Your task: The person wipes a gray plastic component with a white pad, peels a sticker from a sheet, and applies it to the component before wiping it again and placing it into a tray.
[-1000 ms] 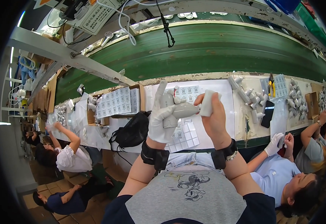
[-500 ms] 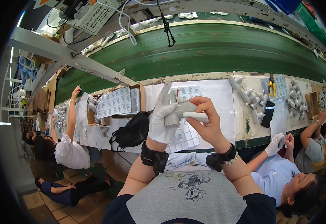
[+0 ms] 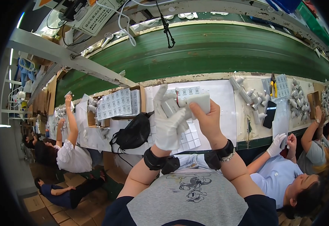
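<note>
Smooth green belting (image 3: 209, 49) bows across the upper frame beyond a chipped, beige counter (image 3: 243, 130). At centre, the gloved left hand (image 3: 168, 130) wraps a rounded, glossy gray device (image 3: 169, 108), forefinger raised; the bare right hand (image 3: 209, 118) pinches a matte white pad (image 3: 201, 100) overlapping it.

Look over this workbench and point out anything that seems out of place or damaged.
A black bag lies slumped on the white work surface, beside the gloved left hand; it looks stray because it resembles a personal belonging. The ledge along the green belt looks chipped and worn.
</note>
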### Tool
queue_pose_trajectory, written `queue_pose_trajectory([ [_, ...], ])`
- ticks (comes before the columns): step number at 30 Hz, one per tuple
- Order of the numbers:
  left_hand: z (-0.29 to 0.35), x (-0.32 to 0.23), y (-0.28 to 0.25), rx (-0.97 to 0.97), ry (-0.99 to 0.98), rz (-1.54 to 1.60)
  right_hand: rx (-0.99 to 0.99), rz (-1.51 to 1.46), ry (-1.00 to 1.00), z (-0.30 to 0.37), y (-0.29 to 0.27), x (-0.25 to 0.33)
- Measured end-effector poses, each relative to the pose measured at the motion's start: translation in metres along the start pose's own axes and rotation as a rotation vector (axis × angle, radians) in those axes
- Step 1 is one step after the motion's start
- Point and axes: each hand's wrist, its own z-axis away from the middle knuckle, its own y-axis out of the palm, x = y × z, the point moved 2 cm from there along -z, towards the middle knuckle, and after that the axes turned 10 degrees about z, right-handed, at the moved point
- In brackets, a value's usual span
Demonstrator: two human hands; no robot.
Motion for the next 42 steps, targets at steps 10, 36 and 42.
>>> queue_pose_trajectory([
  [10,-0.017,-0.003,-0.023,-0.048,-0.257,0.343,-0.014,0.14,-0.322,0.01,0.011,-0.004],
  [36,-0.02,0.002,-0.027,0.011,-0.388,0.594,-0.138,-0.155,0.01,0.006,-0.026,0.001],
  [42,-0.023,0.002,-0.032,-0.021,-0.451,0.751,-0.162,0.004,-0.029,0.013,-0.029,0.023],
])
